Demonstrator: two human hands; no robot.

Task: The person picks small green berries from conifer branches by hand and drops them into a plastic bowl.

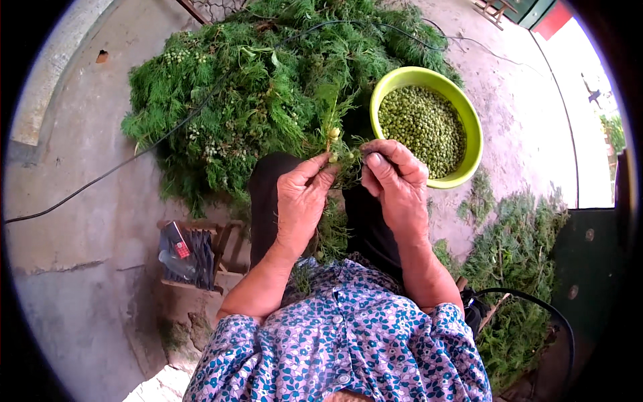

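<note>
Clock set on the hands, 12 straight ahead. Left hand (301, 197): fingers pinched on the base of a sprig (332, 124), which rises towards 12 with round green berries (333, 134) on it. Right hand (402, 177) just beside at 3, thumb curled near the forefinger; cannot tell if the fingers are closed on anything.

Bowl (475, 134), lime green, at 2, well filled with loose berries. Large branch pile (214, 120) at 11, reaching past 12. Loose greens (512, 244) on the floor at 4. Stool (224, 249) at 8, dark folded stuff on it. Cable (110, 173) runs from 9 over the pile towards 1.

Risks, my judgement. The sprig looks thin and springy: a hard tug could snap it or flick a berry away. The hands are not over the bowl, so a dropped berry would likely land in the lap or the greens and be hard to find. Right hand overlaps the bowl's rim in view, contact unclear; a careless elbow or wrist could jog it and spill. Leaf bits could fall in too. Dragging a branch could snag the cable.
</note>
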